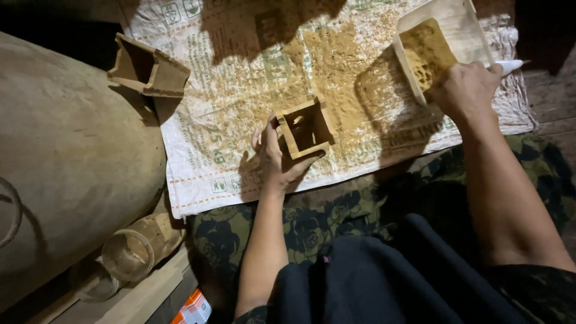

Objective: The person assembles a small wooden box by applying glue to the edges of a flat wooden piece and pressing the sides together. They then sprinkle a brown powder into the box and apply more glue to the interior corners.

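My left hand [274,157] grips a small square wooden mould [306,127], open at the top, standing on a white woven sack [234,102] spread on the floor. Brown powder [336,60] is scattered over the sack. My right hand [465,89] holds a white-handled tool [509,66] at the lower edge of a pale scoop-shaped tray [447,30] filled with the same brown powder; the tool's working end is hidden by the hand.
A second wooden mould [147,67] lies tilted at the sack's left edge. A large rounded clay-coloured vessel [66,156] fills the left side. A glass jar [129,255] lies below it. Dark floral cloth [312,216] covers my lap.
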